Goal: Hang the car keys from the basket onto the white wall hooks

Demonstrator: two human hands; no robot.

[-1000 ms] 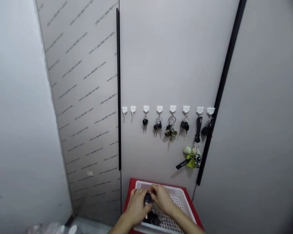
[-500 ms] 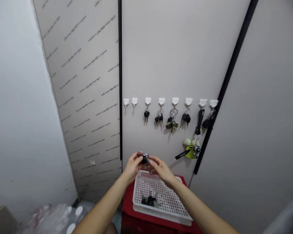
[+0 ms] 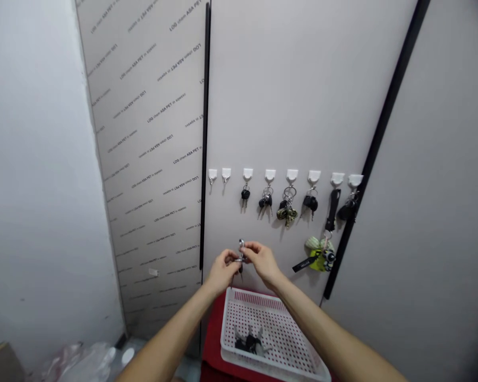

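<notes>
Between my two hands, above the basket, is a bunch of keys (image 3: 241, 268) on a metal ring with a silver clasp. My left hand (image 3: 223, 271) is closed, pinching the ring side, with a key hanging below the fingers. My right hand (image 3: 262, 262) pinches the silver clasp (image 3: 241, 244) at the top. Under them, a white perforated basket (image 3: 279, 361) holds more dark keys (image 3: 250, 342). On the panel above hangs a row of white hooks; the two leftmost, a hook (image 3: 212, 175) and its neighbour (image 3: 226, 174), carry nothing. Key bunches (image 3: 287, 209) hang from the others.
The basket stands on a red cloth (image 3: 213, 353). A black strap (image 3: 333, 209) with a green and yellow charm (image 3: 321, 257) hangs at the right. Black strips (image 3: 376, 143) edge the panel. Plastic bags (image 3: 83, 363) and bottles lie at lower left.
My hands have risen slightly relative to the basket. My right hand has moved to the clasp, which now points upward. The view has tilted and shifted a little.
</notes>
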